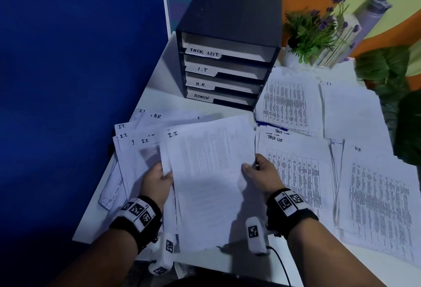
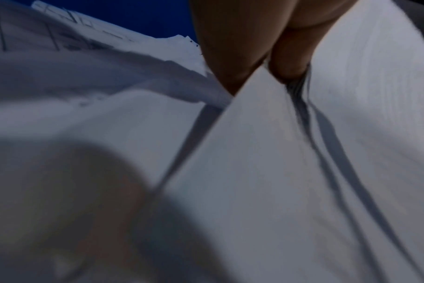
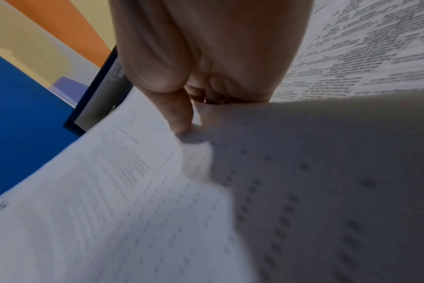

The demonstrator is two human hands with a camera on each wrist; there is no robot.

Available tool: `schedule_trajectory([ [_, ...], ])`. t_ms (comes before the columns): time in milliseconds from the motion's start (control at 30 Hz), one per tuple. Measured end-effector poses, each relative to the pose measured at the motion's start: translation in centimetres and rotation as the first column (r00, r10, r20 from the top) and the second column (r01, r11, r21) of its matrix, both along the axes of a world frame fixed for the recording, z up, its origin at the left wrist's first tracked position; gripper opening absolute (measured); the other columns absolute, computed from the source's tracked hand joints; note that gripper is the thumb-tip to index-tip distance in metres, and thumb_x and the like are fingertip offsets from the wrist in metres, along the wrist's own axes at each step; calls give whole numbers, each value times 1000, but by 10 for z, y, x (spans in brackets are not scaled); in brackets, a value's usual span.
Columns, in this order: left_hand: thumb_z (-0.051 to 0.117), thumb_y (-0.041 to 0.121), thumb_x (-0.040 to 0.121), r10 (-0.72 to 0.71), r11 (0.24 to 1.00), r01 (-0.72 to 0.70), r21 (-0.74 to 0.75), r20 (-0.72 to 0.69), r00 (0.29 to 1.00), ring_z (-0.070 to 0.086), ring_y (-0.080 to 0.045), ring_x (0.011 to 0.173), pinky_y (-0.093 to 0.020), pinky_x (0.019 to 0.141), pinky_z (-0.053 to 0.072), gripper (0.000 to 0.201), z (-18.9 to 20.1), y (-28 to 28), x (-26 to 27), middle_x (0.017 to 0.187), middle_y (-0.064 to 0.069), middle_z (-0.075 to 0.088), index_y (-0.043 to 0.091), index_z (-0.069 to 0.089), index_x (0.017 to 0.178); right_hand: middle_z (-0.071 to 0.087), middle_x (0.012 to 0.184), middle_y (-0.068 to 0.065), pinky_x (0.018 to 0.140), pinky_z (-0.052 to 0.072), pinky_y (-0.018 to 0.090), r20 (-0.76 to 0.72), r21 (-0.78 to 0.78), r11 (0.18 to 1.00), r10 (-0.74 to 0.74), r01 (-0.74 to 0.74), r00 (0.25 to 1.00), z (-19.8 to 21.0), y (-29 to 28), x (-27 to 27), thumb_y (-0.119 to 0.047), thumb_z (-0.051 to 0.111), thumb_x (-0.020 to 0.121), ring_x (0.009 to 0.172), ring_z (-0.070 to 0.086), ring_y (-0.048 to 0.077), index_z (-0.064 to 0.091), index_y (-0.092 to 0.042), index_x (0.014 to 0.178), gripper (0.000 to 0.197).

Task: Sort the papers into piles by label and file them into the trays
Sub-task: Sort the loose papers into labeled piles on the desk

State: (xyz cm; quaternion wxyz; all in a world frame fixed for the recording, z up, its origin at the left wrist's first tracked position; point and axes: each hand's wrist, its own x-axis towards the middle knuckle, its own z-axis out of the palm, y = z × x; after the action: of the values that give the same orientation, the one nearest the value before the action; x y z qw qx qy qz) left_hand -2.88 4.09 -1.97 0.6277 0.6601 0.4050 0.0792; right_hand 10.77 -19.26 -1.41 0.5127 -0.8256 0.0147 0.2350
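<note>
Both hands hold a stack of white papers (image 1: 205, 172) whose top sheet is marked "I.T" at its upper left. My left hand (image 1: 159, 178) pinches the stack's left edge, thumb on top; the left wrist view shows the thumb (image 2: 291, 57) pressed on the sheets (image 2: 254, 172). On the right edge my right hand (image 1: 257, 169) pinches the same stack (image 3: 133, 191) with the thumb on top. The black filing unit (image 1: 227, 42) stands behind, with trays tagged TASK LIST, I.T, H.R. and ADMIN.
Loose I.T and H.R sheets (image 1: 136, 138) fan out at the left under the held stack. Sorted piles lie to the right: a TASK LIST pile (image 1: 296, 168), an H.R pile (image 1: 376, 195), an I.T pile (image 1: 350, 109). A potted plant (image 1: 314, 33) stands back right. A blue wall (image 1: 68, 81) borders the table's left.
</note>
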Motion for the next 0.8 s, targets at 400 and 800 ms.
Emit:
schedule_trajectory([
  [400, 75, 19, 73, 62, 896, 175, 409, -503, 862, 44, -31, 127, -42, 107, 38, 55, -13, 40, -20, 130, -12, 54, 20, 53, 124, 53, 55, -8, 58, 42, 24, -36, 86, 979, 189, -185, 981, -11, 25, -33, 7, 51, 81, 56, 48, 9, 58, -16, 79, 24],
  [800, 58, 13, 91, -6, 924, 193, 331, -491, 871, 34, -25, 136, -29, 110, 30, 45, -6, 27, -9, 150, -10, 32, 10, 52, 135, 67, 80, 22, 65, 50, 36, 10, -183, 980, -81, 81, 997, -25, 21, -5, 1, 52, 77, 73, 60, 30, 48, 0, 76, 4],
])
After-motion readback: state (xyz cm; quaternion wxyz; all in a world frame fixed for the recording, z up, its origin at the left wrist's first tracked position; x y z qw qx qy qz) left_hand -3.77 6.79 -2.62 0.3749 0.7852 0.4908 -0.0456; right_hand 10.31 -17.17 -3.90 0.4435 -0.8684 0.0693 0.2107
